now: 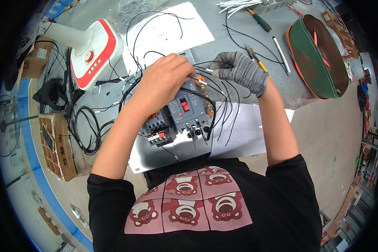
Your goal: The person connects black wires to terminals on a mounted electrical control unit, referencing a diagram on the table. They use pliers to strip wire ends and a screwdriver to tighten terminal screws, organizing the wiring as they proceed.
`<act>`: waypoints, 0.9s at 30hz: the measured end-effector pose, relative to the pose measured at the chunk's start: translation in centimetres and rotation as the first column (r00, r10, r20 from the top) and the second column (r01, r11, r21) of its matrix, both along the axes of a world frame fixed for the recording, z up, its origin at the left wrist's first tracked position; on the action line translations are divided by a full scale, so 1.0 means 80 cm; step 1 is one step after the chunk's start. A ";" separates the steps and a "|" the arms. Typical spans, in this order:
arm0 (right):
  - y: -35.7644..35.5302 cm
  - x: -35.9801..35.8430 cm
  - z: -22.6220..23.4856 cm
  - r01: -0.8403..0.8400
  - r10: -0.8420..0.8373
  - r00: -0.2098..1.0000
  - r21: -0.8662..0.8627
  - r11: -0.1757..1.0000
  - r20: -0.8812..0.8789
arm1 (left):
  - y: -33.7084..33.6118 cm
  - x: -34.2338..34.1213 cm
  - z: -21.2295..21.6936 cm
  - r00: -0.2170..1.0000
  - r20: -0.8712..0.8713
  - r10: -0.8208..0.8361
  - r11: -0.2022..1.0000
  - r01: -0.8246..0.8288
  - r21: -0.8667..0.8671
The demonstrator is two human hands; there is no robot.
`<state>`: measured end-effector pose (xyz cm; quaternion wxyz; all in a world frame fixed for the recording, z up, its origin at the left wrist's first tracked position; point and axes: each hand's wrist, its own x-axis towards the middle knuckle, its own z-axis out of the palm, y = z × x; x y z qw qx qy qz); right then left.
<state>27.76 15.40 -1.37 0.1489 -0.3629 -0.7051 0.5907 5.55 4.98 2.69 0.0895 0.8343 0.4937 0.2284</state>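
Observation:
My bare left hand (169,80) reaches over a grey circuit breaker (188,107) with a red switch. Its fingers are curled together on black wires (200,67); the fingertips are partly hidden. To the right, my right hand (240,72) wears a grey knit glove, its fingertips pinched on the same black wires, near a white wire marker. More black wires with white markers hang over the breaker's right side, beside orange-ringed copper terminals (202,82). Left of the breaker sits a contactor (157,122) with a relay below it, all on a shiny metal plate (149,155).
A white-and-red fan base (96,54) stands at the left, near a coil of black wires (88,134) and a divided cardboard box (56,145). Pliers (256,58), a white marker pen (281,54), a screwdriver (259,20) and a green bin (317,56) lie right. Paper sheets (243,126) lie beside the plate.

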 end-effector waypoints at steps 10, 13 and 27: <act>0.001 0.000 0.008 -0.045 0.043 0.995 0.023 0.999 0.086 | -0.002 0.002 0.002 0.999 -0.033 0.006 1.000 -0.006 -0.009; 0.002 -0.002 0.015 -0.053 0.052 0.994 0.001 0.999 0.092 | -0.001 0.002 0.001 1.000 -0.030 0.003 1.000 -0.003 -0.010; -0.018 0.007 0.035 -0.107 0.102 0.992 -0.085 0.991 -0.068 | -0.017 0.000 0.014 0.998 -0.062 0.023 0.999 -0.021 0.030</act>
